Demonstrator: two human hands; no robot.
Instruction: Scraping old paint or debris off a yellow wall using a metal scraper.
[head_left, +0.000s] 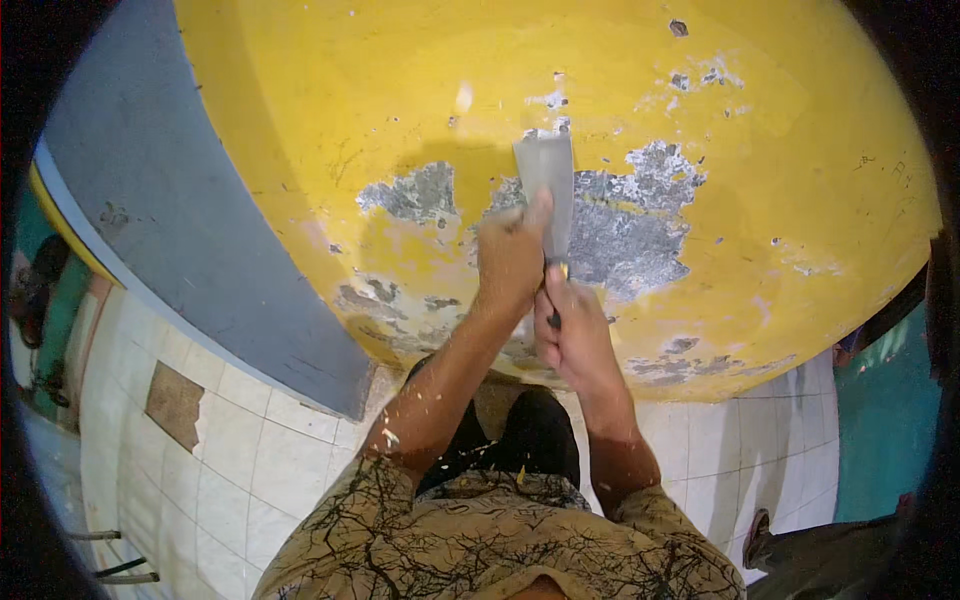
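Observation:
A paint scraper point(560, 190) with a wide flat metal blade and a dark handle points up the yellow wall point(330, 90). Its blade edge meets the paint at the tip of a bare grey patch point(630, 245). Low on the tool, my right hand point(580, 340) is closed round the handle. My left hand point(512, 255) grips the lower blade from the left side, one digit laid along the metal. Pale paint flakes point(392, 438) show over my left forearm. The far side of the handle is hidden by my fingers.
Another chipped grey patch point(415, 193) lies left of the blade. A grey wall section point(190, 170) borders the yellow on the left. White floor tiles point(225, 480) surround a broken brown patch point(175, 405). At lower right is another person's trouser leg point(830, 550).

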